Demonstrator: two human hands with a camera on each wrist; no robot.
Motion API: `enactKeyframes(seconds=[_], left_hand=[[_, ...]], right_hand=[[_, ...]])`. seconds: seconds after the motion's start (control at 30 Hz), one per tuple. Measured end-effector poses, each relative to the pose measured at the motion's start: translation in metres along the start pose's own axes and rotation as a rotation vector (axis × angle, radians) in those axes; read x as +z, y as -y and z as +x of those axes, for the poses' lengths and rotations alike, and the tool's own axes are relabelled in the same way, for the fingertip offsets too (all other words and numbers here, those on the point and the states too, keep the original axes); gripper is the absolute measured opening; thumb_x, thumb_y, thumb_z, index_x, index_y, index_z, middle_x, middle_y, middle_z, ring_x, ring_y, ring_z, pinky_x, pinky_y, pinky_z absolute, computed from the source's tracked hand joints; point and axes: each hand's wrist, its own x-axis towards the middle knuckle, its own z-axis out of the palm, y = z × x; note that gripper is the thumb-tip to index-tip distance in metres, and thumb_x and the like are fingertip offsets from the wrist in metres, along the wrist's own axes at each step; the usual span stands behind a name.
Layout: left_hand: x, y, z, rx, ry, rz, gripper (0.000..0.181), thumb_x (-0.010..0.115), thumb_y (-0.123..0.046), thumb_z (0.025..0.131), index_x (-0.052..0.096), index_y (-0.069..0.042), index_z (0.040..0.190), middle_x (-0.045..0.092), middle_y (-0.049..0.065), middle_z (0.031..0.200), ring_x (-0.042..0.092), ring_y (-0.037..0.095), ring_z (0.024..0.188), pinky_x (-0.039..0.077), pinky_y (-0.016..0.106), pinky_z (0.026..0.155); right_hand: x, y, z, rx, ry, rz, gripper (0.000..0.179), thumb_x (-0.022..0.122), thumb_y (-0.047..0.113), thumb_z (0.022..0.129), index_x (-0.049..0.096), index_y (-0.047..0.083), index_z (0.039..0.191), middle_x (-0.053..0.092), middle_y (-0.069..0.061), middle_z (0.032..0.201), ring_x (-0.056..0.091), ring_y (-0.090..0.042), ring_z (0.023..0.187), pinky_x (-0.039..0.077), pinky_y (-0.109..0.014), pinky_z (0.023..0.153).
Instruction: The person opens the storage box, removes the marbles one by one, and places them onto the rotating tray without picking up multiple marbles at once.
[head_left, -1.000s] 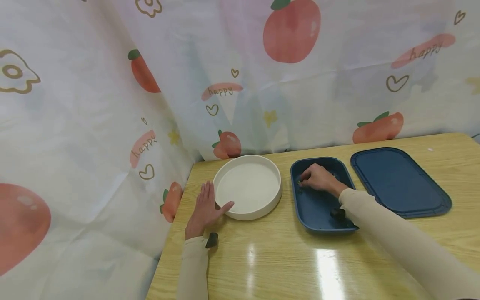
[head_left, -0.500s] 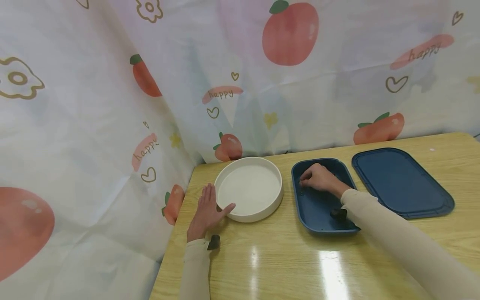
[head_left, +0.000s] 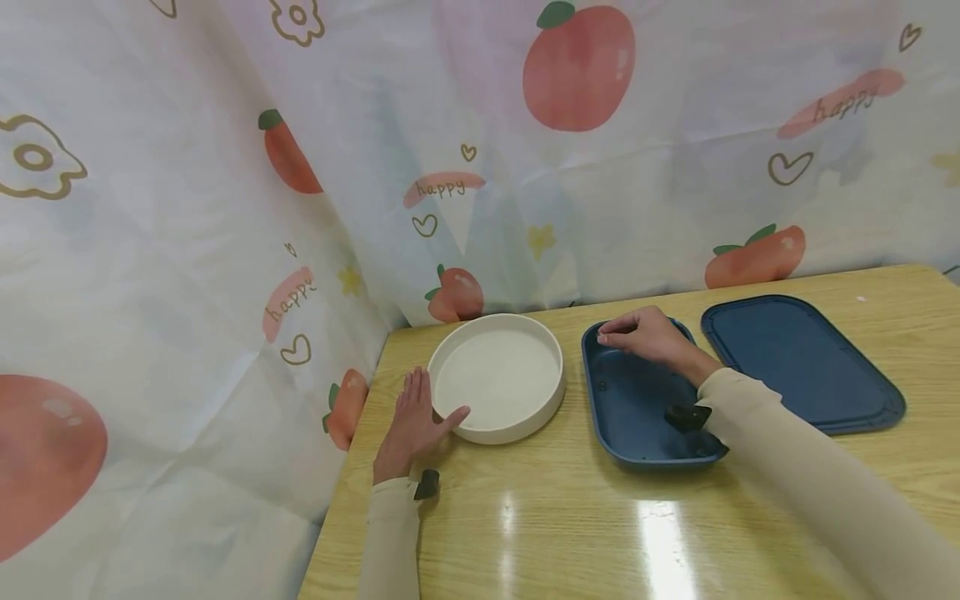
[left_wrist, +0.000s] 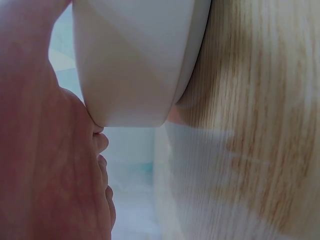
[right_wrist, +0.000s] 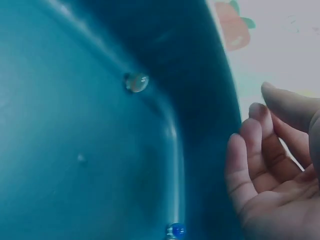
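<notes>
My left hand (head_left: 411, 425) lies along the near left side of a round white dish (head_left: 498, 379), fingers straight and thumb over the rim. The left wrist view shows the hand touching the dish's wall (left_wrist: 132, 65). Over the far left corner of a deep blue rectangular box (head_left: 637, 417), my right hand (head_left: 648, 335) pinches a tiny shiny piece, apparently a glass marble, mostly hidden by thumb and forefinger. In the right wrist view, a clear glass marble (right_wrist: 137, 82) and a blue one (right_wrist: 177, 230) lie along the box's floor edge.
A flat blue lid (head_left: 802, 362) lies on the wooden table (head_left: 555, 517) right of the box. A printed cloth (head_left: 660, 192) hangs behind and at the left. One small white speck (head_left: 861, 298) is at the back right.
My right hand has risen and moved toward the box's far left rim, uncovering a small marble on the box floor. The left hand stays at the dish.
</notes>
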Motion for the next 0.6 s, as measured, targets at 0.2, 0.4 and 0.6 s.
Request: enactKeyframes(seconds=[0.2,0.4,0.6], left_hand=[[0.001,0.000,-0.001,-0.003,0.001,-0.005,0.115,0.058,-0.071,0.092,0.008,0.002,0.165,0.005,0.022,0.174,0.003,0.040,0.163,0.016,0.060,0.129],[0.001,0.001,-0.001,-0.001,-0.001,-0.015,0.114,0.058,-0.071,0.092,0.008,0.002,0.165,0.005,0.021,0.175,0.004,0.040,0.163,0.016,0.061,0.129],[0.000,0.000,0.000,0.001,0.003,-0.005,0.114,0.058,-0.071,0.093,0.007,0.002,0.165,0.005,0.022,0.174,0.004,0.040,0.163,0.017,0.061,0.129]], right_hand=[[0.000,0.009,-0.002,0.011,-0.015,0.040,0.053,0.067,0.039,0.101,0.064,0.002,0.139,0.066,-0.025,0.138,0.067,-0.041,0.121,0.056,-0.052,0.101],[0.002,0.023,-0.001,0.012,-0.024,0.122,0.054,0.068,0.041,0.100,0.064,0.005,0.140,0.067,-0.021,0.138,0.066,-0.039,0.124,0.056,-0.050,0.102],[0.007,0.043,0.005,-0.026,-0.028,0.200,0.050,0.070,0.035,0.100,0.065,0.003,0.138,0.073,-0.015,0.129,0.074,-0.020,0.103,0.057,-0.047,0.099]])
